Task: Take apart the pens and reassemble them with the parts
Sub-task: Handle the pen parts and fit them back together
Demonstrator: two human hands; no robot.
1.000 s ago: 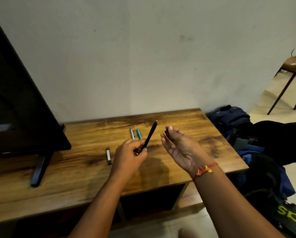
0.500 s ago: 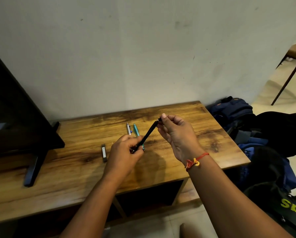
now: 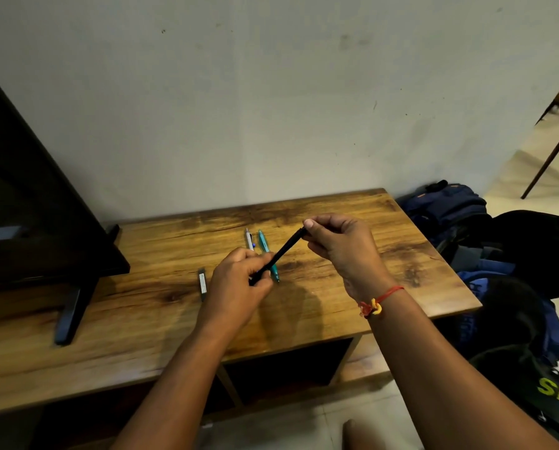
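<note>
Two hands share one black pen, held slanting in the air above the bench. The left hand has its fingers curled round the lower end, and the right hand pinches the upper tip between thumb and fingers. Whether that tip is a cap, a nib section or a clicker is too small to tell. No gap shows along the barrel, so I judge this pen is only at the point of being opened. Just beyond the left fingers, a teal pen and a white pen lie side by side on the wood, both apparently whole. Left of the left hand lies a small dark piece with a pale label, possibly a cap, though I cannot say from which pen. By this showing, nearly all the dismantling and all the reassembly are yet to do.
</note>
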